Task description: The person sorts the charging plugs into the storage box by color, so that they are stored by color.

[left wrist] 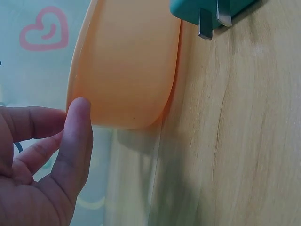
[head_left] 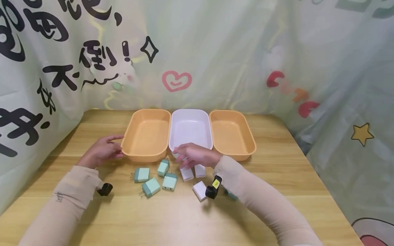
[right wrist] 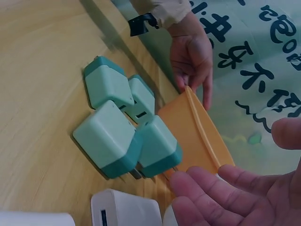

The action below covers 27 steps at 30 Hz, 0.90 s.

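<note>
My left hand (head_left: 106, 150) is at the left side of the left orange tray (head_left: 147, 133); in the left wrist view its thumb and forefinger pinch the tray's rim. Over the near edge of the white tray (head_left: 191, 131) hovers my right hand (head_left: 197, 155), fingers spread loosely and holding nothing. Below it lie white plug chargers (head_left: 186, 174), partly covered by the hand, with another white charger (head_left: 199, 191) closer to me. Several mint-green plug chargers (head_left: 150, 187) lie grouped in front of the left orange tray, metal prongs showing on some.
A second orange tray (head_left: 232, 136) stands right of the white one, the three side by side on the wooden table (head_left: 277, 171). Another green charger (head_left: 231, 194) is mostly hidden by my right sleeve. A printed curtain (head_left: 221, 54) hangs behind the table.
</note>
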Available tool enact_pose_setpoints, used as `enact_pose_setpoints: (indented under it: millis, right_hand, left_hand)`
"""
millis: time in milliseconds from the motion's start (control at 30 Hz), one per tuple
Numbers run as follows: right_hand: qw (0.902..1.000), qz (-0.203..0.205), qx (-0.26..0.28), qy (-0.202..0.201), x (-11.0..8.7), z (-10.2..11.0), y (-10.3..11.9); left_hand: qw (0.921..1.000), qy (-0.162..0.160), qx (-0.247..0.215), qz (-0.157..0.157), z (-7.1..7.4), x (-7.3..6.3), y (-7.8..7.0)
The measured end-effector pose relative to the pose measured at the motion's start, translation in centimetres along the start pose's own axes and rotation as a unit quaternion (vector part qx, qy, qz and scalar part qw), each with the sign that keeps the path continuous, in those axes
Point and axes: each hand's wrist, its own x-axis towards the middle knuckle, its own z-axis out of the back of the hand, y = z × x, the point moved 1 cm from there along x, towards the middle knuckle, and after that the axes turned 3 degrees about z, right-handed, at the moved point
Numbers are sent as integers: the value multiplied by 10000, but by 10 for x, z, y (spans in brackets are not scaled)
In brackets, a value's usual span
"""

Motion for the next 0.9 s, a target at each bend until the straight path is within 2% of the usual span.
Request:
enact_pose_setpoints:
  millis: [367,667,900]
  right_hand:
    - [9990,-170,-417,-35,12,-19,6]
    - [9927,-389,-1071,-397,23,-34,9]
    - [9869,-557,-1414,-536,29,-41,10]
  left_hand:
    - [10000,-3,86,34,2,1,1]
    - [10000,-13,86,-10,2,2,2]
    - [9999,-58,124,13,2,2,3]
